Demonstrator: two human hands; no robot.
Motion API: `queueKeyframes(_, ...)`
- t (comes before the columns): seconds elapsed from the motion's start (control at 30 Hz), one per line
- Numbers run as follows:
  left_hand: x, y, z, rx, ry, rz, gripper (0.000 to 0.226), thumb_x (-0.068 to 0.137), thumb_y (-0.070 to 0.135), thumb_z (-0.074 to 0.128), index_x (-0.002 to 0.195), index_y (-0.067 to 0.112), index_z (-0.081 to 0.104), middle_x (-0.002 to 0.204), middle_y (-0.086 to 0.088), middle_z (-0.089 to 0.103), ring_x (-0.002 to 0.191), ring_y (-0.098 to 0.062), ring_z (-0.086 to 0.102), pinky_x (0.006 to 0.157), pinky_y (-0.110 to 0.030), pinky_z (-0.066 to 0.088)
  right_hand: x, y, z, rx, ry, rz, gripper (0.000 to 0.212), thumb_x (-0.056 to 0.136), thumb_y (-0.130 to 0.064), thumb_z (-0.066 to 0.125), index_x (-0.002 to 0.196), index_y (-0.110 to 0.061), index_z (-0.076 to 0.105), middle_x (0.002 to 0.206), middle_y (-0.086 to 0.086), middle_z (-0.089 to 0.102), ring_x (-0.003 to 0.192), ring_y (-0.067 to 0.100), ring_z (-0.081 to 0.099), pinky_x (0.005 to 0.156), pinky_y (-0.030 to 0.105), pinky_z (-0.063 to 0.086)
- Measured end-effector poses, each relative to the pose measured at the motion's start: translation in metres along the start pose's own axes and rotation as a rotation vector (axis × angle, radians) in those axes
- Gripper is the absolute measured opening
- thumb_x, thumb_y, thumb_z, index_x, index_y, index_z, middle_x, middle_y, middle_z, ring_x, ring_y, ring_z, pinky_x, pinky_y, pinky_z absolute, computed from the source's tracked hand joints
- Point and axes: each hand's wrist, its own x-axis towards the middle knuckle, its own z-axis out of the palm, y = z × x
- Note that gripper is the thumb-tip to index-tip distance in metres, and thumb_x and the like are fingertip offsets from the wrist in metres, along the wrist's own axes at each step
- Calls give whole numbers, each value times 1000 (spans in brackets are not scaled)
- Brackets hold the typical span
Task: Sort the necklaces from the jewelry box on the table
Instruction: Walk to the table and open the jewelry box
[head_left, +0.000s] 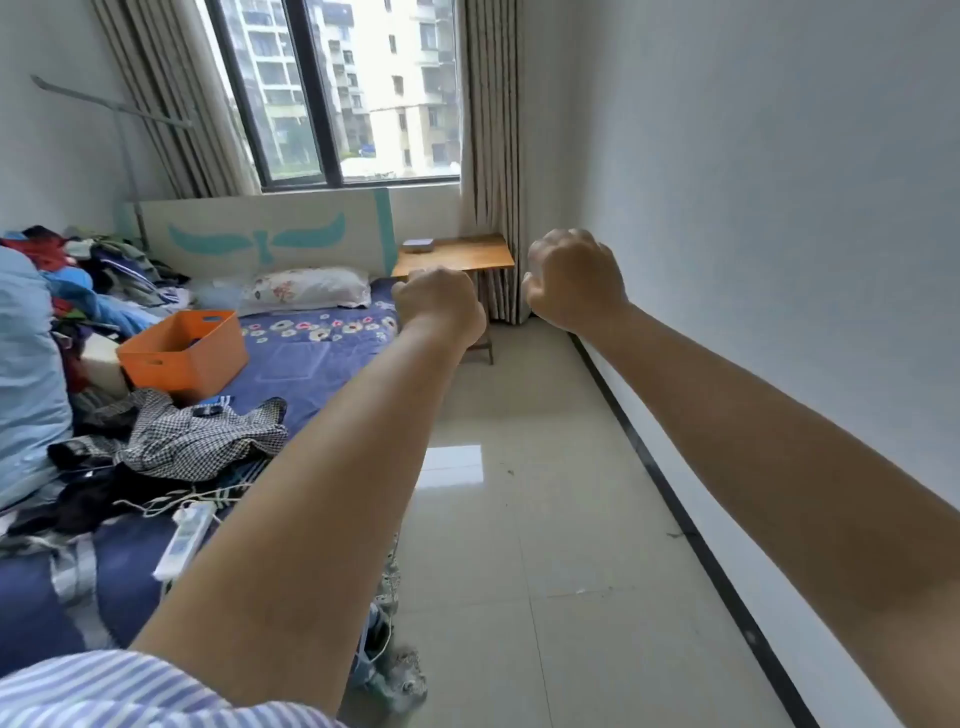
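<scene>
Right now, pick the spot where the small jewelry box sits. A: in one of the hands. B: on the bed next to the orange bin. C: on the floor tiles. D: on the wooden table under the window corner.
D: the jewelry box rests on the wooden table at the far end of the room, beyond both closed hands, which hold nothing visible.

Narrow bedroom, daylight through dark-framed window (332, 93) at far end; apartment blocks outside. Striped beige curtains (491, 156) drawn to both sides. Plain white wall (779, 182) on right, black baseboard (675, 499) below. Glossy pale floor tiles (545, 519), window glare reflected. Bed (306, 374) along left, navy floral sheet, floral pillow (306, 288), white headboard (249, 234) with teal motif. Small wooden bench (467, 254) in far corner.
</scene>
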Motion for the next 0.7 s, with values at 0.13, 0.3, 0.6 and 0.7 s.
queueKeyframes(0.13, 53, -3, 64, 20, -189, -88, 38, 93, 18, 47, 128, 5, 51, 136, -14, 51, 128, -31, 46, 101, -37, 41, 43, 33, 75, -32, -134, 36, 27, 86, -14, 44, 95, 5, 61, 107, 21, 60, 105, 36, 51, 87, 39, 44)
queueKeyframes(0.3, 145, 4, 120, 6, -321, -133, 37, 94, 19, 47, 129, 8, 50, 137, -12, 50, 128, -30, 47, 98, -36, 43, 123, 70, 159, 32, -298, 25, 28, 85, -18, 47, 100, -1, 62, 111, 19, 59, 106, 37, 53, 88, 38, 44)
queueKeyframes(0.6, 332, -8, 202, 48, -337, -104, 41, 95, 22, 43, 134, 12, 46, 138, -14, 50, 128, -32, 45, 98, -37, 43, 277, 130, 305, 88, -410, 32, 26, 85, -18, 47, 97, -2, 64, 111, 17, 59, 102, 35, 56, 82, 37, 46)
queueKeyframes(0.7, 403, -25, 247, 66, -350, -100, 40, 94, 21, 43, 133, 13, 49, 138, -13, 50, 128, -33, 46, 98, -39, 43, 335, 149, 361, 68, -429, -18, 24, 85, -18, 48, 94, -3, 64, 108, 15, 59, 97, 33, 57, 75, 34, 44)
